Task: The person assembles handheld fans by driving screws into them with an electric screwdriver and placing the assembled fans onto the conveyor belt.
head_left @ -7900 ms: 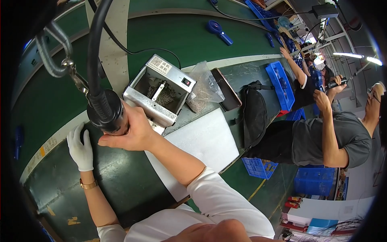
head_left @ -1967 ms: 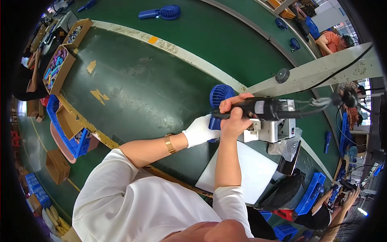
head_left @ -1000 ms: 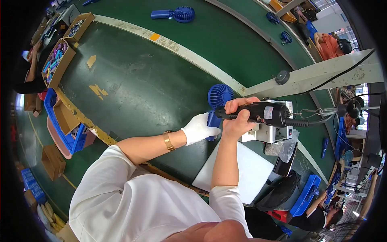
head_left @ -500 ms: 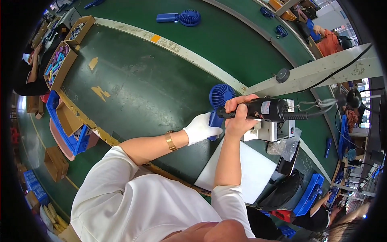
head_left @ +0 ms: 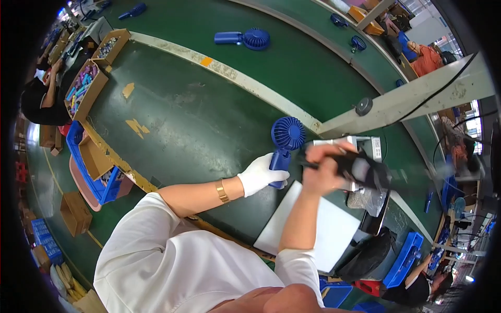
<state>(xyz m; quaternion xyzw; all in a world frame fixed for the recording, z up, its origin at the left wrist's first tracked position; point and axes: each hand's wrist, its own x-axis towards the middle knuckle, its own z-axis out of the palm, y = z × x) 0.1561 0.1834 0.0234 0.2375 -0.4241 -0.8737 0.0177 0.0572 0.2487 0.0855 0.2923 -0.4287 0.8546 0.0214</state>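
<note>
Handheld fan (head_left: 282, 154), in left hand (head_left: 262, 175): smooth plastic. Glove (head_left: 252, 178), same hand: matt cloth. Wristband (head_left: 222, 191), behind hand: glossy metal. Tabletop (head_left: 182, 128), beyond hand: scuffed, faintly glossy.

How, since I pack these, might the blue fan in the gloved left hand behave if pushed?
The blue fan is probably stiff: its handle looks smooth and straight. The thin ribs of its round head could be fragile. Its long handle should limit rolling.

Factory assembly floor | blue fans (head_left: 257, 39) dot a green belt (head_left: 308, 65) | parts boxes (head_left: 95, 95) flank a workbench (head_left: 177, 117) | workers (head_left: 40, 108) line both sides
</note>
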